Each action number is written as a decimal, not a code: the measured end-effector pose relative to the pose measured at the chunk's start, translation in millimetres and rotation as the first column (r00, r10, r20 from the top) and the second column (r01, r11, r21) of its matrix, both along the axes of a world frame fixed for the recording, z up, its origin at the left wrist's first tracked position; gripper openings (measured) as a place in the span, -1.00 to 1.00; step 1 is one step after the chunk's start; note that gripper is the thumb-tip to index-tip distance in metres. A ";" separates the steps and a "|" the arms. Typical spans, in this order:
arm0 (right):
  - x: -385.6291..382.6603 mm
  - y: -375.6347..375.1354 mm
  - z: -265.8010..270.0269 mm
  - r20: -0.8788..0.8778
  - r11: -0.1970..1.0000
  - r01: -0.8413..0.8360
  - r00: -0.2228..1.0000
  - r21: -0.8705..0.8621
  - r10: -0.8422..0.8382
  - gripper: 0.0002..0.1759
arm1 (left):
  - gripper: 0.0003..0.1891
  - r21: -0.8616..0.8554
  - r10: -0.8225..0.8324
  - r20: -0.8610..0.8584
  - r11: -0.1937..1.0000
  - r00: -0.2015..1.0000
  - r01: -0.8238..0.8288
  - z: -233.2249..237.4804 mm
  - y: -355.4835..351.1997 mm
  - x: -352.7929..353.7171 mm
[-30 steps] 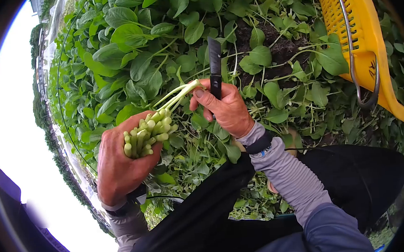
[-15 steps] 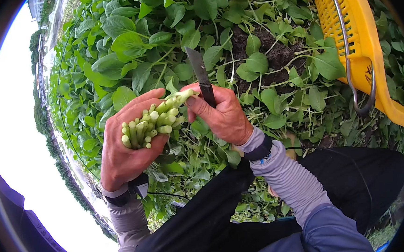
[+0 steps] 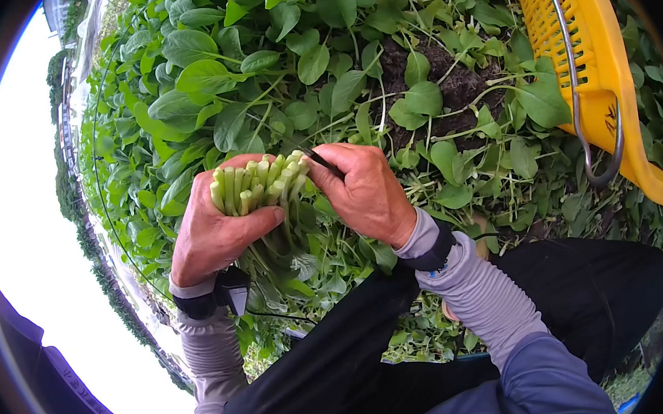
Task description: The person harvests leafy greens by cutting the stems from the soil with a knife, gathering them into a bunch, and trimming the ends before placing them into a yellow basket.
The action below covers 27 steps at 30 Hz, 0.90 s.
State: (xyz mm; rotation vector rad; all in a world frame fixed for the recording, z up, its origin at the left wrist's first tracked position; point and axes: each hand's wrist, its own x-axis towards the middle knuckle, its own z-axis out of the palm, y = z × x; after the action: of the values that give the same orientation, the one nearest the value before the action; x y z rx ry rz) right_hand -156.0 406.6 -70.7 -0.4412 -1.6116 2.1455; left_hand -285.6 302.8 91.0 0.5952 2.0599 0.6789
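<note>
My left hand (image 3: 210, 235) is wrapped round a bunch of leafy greens (image 3: 249, 186). The pale cut stem ends point up toward me, and the leaves hang below, partly hidden. In my right hand (image 3: 367, 193) is a knife (image 3: 316, 158), gripped against the palm. Only a dark part of it shows by the thumb, and the blade is hard to make out against the leaves. My right thumb and the knife are at the right edge of the stems, close to or touching them.
Dense green leafy plants (image 3: 207, 77) grow ahead and to the left. Dark soil (image 3: 446, 83) shows among cut leaves and stems. At the upper right stands a yellow plastic crate (image 3: 602, 57) with a metal handle (image 3: 571, 67). My dark-trousered legs (image 3: 341, 337) are bent below my hands.
The bunch has tilted, its stem ends turning upward, with more stem length showing. The knife has swung down from upright, so its blade is now mostly out of sight beside the stems.
</note>
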 end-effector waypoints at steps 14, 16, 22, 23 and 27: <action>9.9 7.2 -6.6 -0.243 0.983 0.184 0.954 0.020 -0.173 -0.64 | -0.24 0.349 0.204 0.279 0.889 0.938 -0.297 24.1 -21.7 -4.2; 13.1 5.3 29.0 -0.286 0.999 0.015 0.958 -0.046 -0.028 -0.41 | -0.20 0.495 0.277 0.356 0.754 0.892 -0.432 17.9 -20.9 9.7; 7.3 -28.7 62.8 -0.240 0.978 0.002 0.969 0.208 0.049 0.39 | -0.16 0.507 0.402 0.133 0.758 0.906 -0.410 19.0 -15.5 19.7; 7.3 -30.0 65.3 -0.239 0.977 0.009 0.970 0.215 0.044 0.44 | -0.19 0.525 0.378 0.049 0.778 0.925 -0.346 19.6 -17.4 19.8; 6.1 -29.8 69.6 -0.218 0.967 -0.013 0.973 0.256 0.071 0.55 | -0.24 0.501 0.297 -0.143 0.845 0.944 -0.189 25.9 -33.3 13.3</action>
State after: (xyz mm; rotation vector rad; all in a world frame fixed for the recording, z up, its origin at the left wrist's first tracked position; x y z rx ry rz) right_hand -150.0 376.9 -1.1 -0.0790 -1.7433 1.9035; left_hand -272.2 269.5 116.9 0.7133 2.1972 1.3598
